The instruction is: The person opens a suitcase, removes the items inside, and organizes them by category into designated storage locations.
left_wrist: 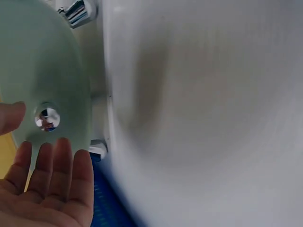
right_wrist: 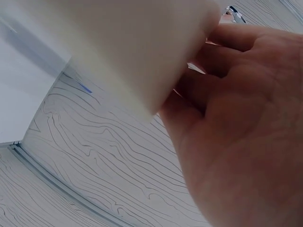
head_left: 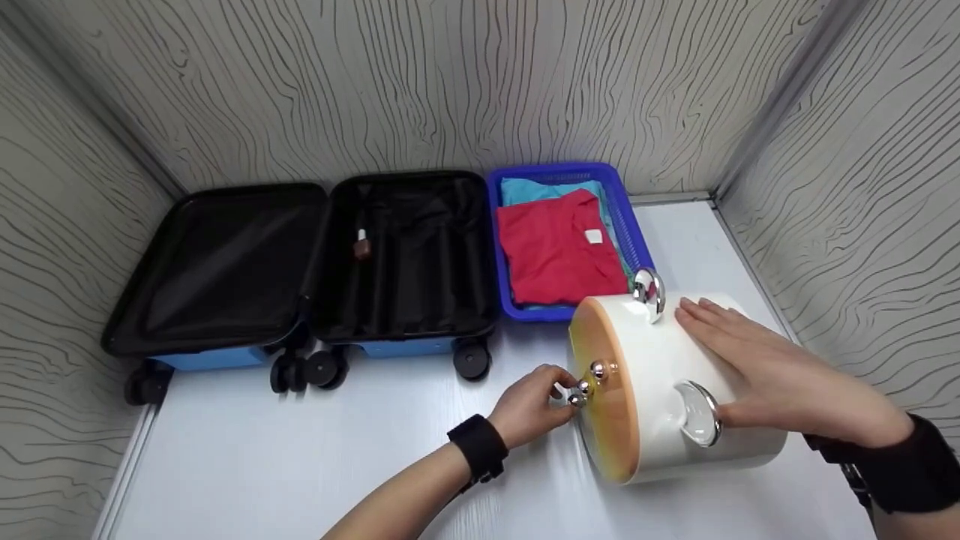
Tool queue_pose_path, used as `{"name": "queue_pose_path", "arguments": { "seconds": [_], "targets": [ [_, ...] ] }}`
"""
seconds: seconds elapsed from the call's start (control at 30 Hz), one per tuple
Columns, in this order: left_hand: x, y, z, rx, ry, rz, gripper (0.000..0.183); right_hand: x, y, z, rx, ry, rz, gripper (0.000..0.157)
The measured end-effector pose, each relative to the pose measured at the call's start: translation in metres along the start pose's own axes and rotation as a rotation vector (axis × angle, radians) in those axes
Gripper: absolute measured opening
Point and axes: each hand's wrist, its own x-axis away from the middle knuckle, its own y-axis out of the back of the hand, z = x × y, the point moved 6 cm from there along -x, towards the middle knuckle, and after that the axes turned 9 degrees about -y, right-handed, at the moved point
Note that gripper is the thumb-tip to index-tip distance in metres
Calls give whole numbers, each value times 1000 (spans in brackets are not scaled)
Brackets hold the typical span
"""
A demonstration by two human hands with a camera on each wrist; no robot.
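A large white container (head_left: 675,375) with silver-trimmed handles lies on its side at the right. Its see-through lid (head_left: 600,442), edged in orange, faces left; it looks greenish in the left wrist view. My left hand (head_left: 531,405) is at the silver knob (left_wrist: 47,117), thumb and fingers spread to either side; the left wrist view shows a gap between them and the knob. Fairly straight fingers of my right hand (head_left: 780,375) rest on the container's side, with the thumb by the near handle (head_left: 703,414). The white wall blocks part of the right wrist view.
An open suitcase (head_left: 405,330), black inside with blue shells and wheels, lies at the left. A small brown bottle (head_left: 362,246) with a white cap sits in its right half. The blue basket (head_left: 630,217) beside it holds folded red and turquoise clothes. Patterned walls (head_left: 450,82) enclose the table.
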Motion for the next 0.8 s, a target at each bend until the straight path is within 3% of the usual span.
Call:
{"name": "queue_pose_path", "arguments": {
  "seconds": [0.37, 0.53, 0.63, 0.8],
  "targets": [
    [-6, -11, 3, 6, 11, 15, 15, 1, 2, -5, 23, 18, -4, 111],
    [-8, -13, 3, -6, 5, 11, 14, 2, 2, -9, 6, -33, 31, 111],
    [-9, -13, 3, -15, -6, 8, 14, 2, 2, -11, -8, -64, 53, 112],
    [-4, -9, 4, -18, -14, 3, 14, 2, 2, -11, -3, -43, 36, 112]
  ]
}}
